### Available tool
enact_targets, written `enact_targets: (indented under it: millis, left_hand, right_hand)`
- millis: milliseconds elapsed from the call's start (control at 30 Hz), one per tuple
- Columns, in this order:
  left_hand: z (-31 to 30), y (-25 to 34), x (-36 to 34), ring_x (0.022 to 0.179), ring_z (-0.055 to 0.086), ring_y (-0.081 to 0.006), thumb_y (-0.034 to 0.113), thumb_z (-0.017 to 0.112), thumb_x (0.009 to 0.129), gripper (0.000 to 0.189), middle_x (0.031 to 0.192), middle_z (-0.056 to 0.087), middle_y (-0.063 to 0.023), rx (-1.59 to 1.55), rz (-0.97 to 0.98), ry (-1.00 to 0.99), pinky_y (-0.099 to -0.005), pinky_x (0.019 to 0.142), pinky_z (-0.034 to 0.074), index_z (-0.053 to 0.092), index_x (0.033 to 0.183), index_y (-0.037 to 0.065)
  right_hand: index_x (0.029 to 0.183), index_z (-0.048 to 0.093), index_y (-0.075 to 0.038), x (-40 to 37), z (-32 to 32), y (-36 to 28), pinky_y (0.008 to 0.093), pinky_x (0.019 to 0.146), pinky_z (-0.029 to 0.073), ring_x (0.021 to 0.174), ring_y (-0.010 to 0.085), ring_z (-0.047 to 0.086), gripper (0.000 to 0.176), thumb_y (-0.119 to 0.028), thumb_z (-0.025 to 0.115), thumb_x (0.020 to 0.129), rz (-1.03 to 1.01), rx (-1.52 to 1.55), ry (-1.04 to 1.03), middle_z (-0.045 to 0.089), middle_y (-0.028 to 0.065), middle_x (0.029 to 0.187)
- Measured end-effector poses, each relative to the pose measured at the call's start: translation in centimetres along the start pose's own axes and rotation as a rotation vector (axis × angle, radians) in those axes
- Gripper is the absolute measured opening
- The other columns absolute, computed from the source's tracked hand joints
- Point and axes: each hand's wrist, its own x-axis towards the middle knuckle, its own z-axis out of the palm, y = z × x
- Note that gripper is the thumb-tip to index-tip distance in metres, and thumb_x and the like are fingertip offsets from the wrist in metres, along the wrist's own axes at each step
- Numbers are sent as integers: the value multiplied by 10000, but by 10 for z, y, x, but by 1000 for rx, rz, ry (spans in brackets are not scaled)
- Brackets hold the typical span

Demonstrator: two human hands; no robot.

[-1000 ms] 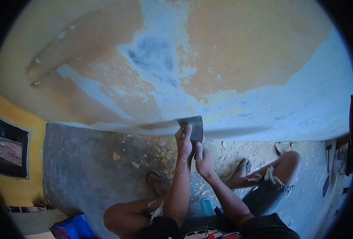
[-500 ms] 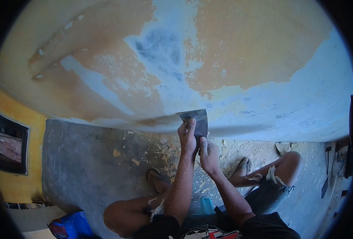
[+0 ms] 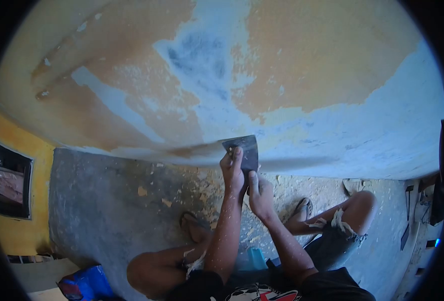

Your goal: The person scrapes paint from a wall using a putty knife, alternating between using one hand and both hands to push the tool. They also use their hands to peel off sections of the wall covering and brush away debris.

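A wide, dark scraper (image 3: 245, 149) is held with its flat edge up against the lower part of the peeling wall (image 3: 307, 60). My left hand (image 3: 233, 168) grips the blade's left side, its thumb lying on the face. Lower down, my right hand (image 3: 260, 194) is closed around the scraper's lower end, thumb pointing up. The handle is mostly hidden by my hands. Orange paint, bare whitish patches and a grey-blue smudge show on the wall above the blade.
Paint flakes (image 3: 202, 188) litter the grey floor (image 3: 96, 200) below the wall. My sandalled feet and bent knees are on both sides. A light-blue object (image 3: 256, 258) lies between my legs, a blue bag (image 3: 89, 283) at lower left. A dark-framed opening (image 3: 6, 178) is at left.
The whole view has shifted slightly, so hands, scraper and floor items appear a little further left. Both hands keep the same hold on the scraper.
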Motion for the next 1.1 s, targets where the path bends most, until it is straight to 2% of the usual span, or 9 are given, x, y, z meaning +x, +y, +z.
enact_targets:
  millis: [300,367,433,600,733,900,967,1033,1100]
  left_hand:
    - [-3,-1,4,607,598,-167,406,589,972,394,810,613,-66,50,9,-10,-304,531,492,567,1028,17]
    - [25,13,3,579,589,-166,417,589,970,403,794,613,-60,-20,68,94,-305,522,489,563,1006,17]
    - [23,26,-1,586,583,-163,403,593,971,382,790,611,-52,-49,41,-19,-312,526,498,564,1011,24]
    - [10,6,4,578,586,-166,429,583,969,394,756,584,-43,-32,62,113,-305,516,500,557,1011,39]
    - [24,45,6,600,593,-169,405,583,975,365,797,595,-47,-115,116,-24,-316,527,506,559,994,42]
    - [29,41,2,579,605,-176,342,645,951,345,770,616,-73,-70,90,48,-327,512,529,579,992,6]
    - [34,56,-7,569,591,-161,331,651,948,338,774,614,-63,-68,85,17,-329,514,536,581,979,2]
    - [18,45,-8,591,593,-152,329,660,943,342,810,625,-59,-33,69,29,-331,511,538,591,987,-3]
    - [8,30,0,613,594,-143,339,652,948,345,828,630,-52,-53,94,26,-330,522,542,595,999,3]
  right_hand:
    - [862,616,54,-1,-5,-14,358,607,439,629,152,523,523,-397,424,1045,-167,-32,34,554,110,630]
    - [1147,662,10,-2,-12,-18,420,814,501,956,435,661,467,-373,418,1040,31,-65,-39,657,307,965]
    - [950,654,48,1,-4,-13,368,614,447,623,165,540,481,-367,429,1047,-115,-73,45,561,120,625]
    - [948,639,50,-2,-6,-26,384,601,441,581,198,514,444,-334,438,1046,-98,0,30,546,156,613]
    - [849,596,52,5,-6,-48,404,589,435,558,232,516,460,-330,432,1046,-238,-128,58,554,166,604]
    - [808,581,54,-3,-6,-46,369,571,427,566,173,508,482,-331,425,1052,-195,20,72,542,118,588]
    - [1121,662,20,-7,-7,-48,405,793,507,928,401,686,417,-314,425,1045,-72,17,-46,672,288,921]
    - [1112,663,26,-13,0,-37,413,785,502,913,373,697,421,-318,428,1046,-43,-1,-39,668,297,907]
    - [776,558,33,-11,2,-38,340,542,400,567,129,472,501,-353,410,1059,-108,90,25,503,71,580]
